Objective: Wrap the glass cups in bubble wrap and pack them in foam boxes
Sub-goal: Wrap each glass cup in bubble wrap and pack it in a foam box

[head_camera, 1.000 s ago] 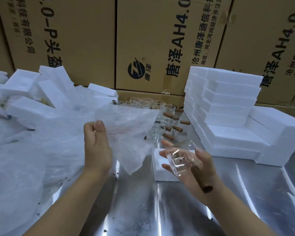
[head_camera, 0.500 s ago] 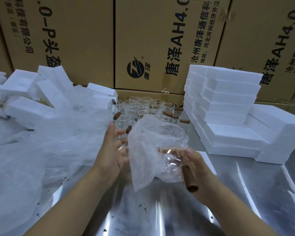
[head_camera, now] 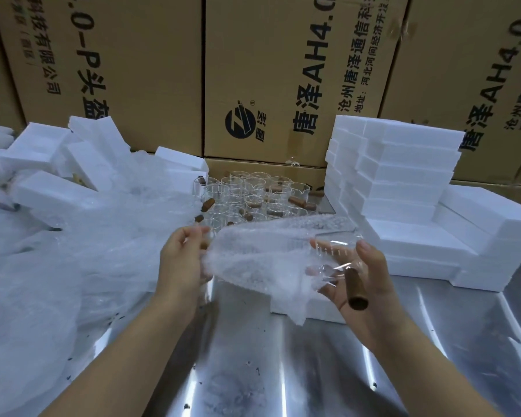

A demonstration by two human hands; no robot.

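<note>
Our left hand (head_camera: pixel 181 257) pinches the left edge of the bubble wrap sheet (head_camera: pixel 259 254). A second ago the sheet hung clear; now it's stretched across onto the glass cup (head_camera: pixel 334 257). Our right hand (head_camera: pixel 361 284) grips the cup, above a foam box (head_camera: pixel 319 308). Wrap started, not closed; boxing still pending.

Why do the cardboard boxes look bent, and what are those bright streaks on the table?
Head view: the wide-angle lens bows the cardboard boxes outward toward the edges; the streaks are glare on the shiny metal table, likely from lights above; the glass cup in the right hand shows mainly by its reflections; the bubble wrap pinched by the left hand looks slightly soft.
</note>
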